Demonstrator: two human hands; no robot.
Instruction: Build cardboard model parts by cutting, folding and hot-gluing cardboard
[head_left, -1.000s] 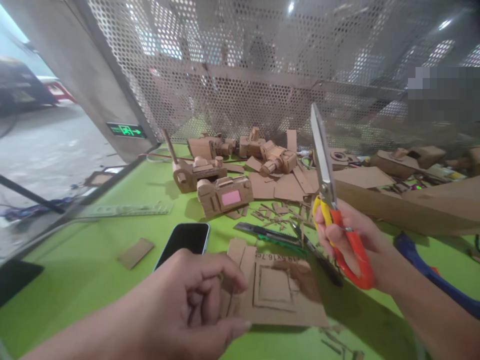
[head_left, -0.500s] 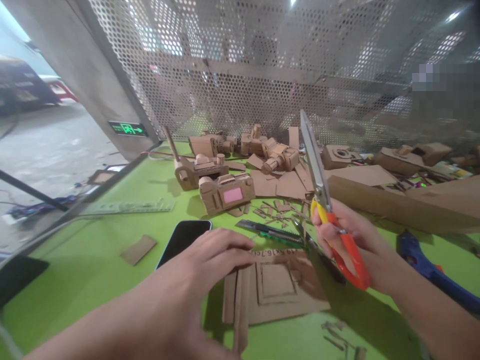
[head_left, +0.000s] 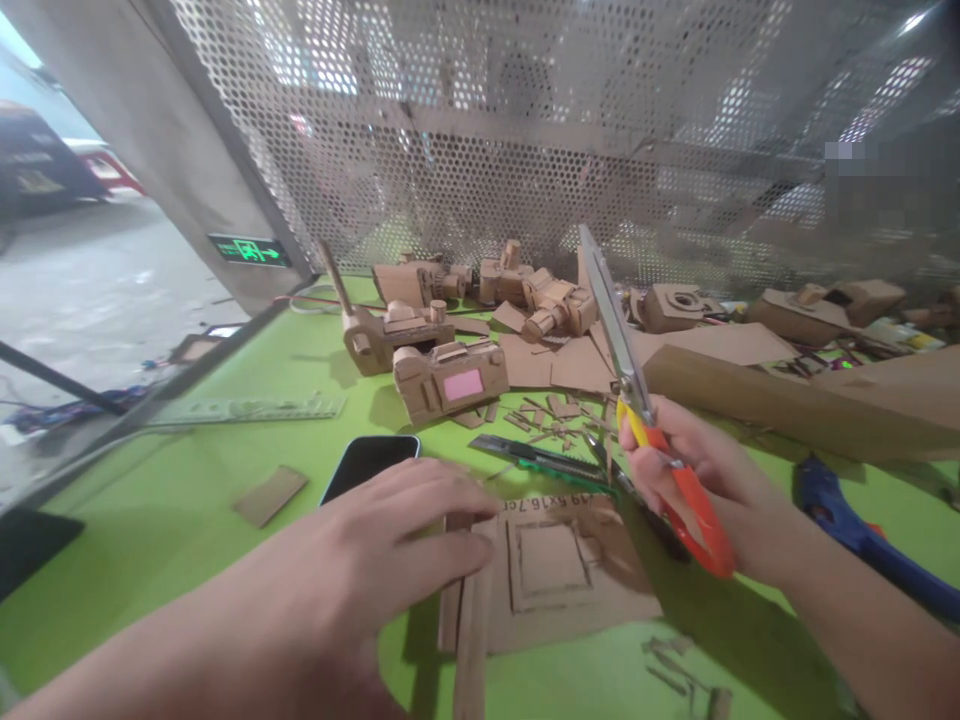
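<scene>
My right hand [head_left: 690,490] grips a pair of scissors [head_left: 626,340] by red and yellow handles, the long blades pointing up and looking closed. My left hand [head_left: 390,550] reaches over the near end of the table, fingers stretched out and apart, fingertips at the upper end of a narrow cardboard strip [head_left: 474,620]. The thumb is partly out of the picture. Under the strip lies a cardboard sheet [head_left: 555,625] with a rectangle outlined on it and printed numbers along the far edge. A black-screened phone [head_left: 371,465] is partly covered by my left hand.
A utility knife [head_left: 532,455] lies beyond the sheet, near cardboard scraps [head_left: 547,415]. A cardboard camera model [head_left: 450,380] with a pink panel stands farther back, before several other models. A blue-handled tool [head_left: 847,525] lies at right, a clear ruler [head_left: 247,410] at left.
My left hand's fingers have come down onto the narrow strip. The scissors and right hand have shifted slightly left in view, much as the whole scene has.
</scene>
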